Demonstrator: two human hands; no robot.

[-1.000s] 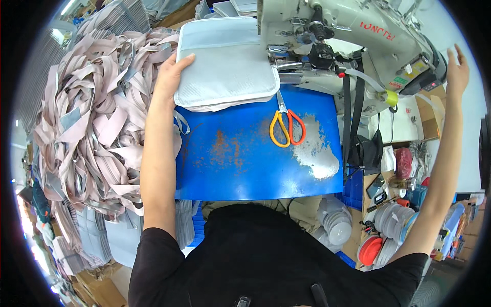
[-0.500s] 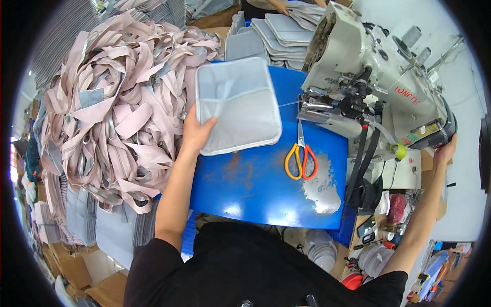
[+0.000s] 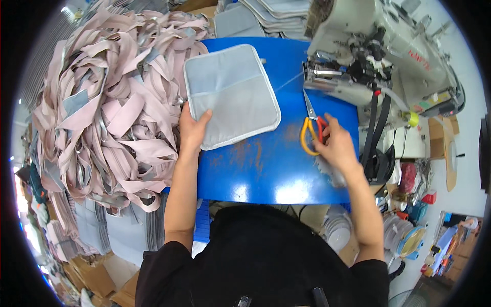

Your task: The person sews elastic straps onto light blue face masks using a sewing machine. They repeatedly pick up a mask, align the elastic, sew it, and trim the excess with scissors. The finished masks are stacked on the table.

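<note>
My left hand (image 3: 193, 127) grips the lower left edge of a grey rectangular fabric panel (image 3: 232, 100) with white bound edges, thumb on top and the other fingers hidden beneath. A thin thread runs from the panel's right side to the sewing machine (image 3: 353, 66). On the blue table (image 3: 245, 174), my right hand (image 3: 337, 148) has its thumb and fingers closed about the red handle of a pair of scissors (image 3: 310, 123). The scissors' other handle is yellow, and their blades point away from me toward the machine.
A large heap of pink and grey fabric strips (image 3: 117, 107) rises along the table's left side. Grey panels (image 3: 276, 15) lie piled at the back. Stacked grey pieces (image 3: 128, 230) stand below the heap, near cardboard boxes (image 3: 97, 276). Tools and white discs (image 3: 337, 230) sit low at right.
My right hand has left the machine's right end and come to the scissors, which have turned slightly. The panel has shifted a little left and tilted in my left hand. The whole view has shifted.
</note>
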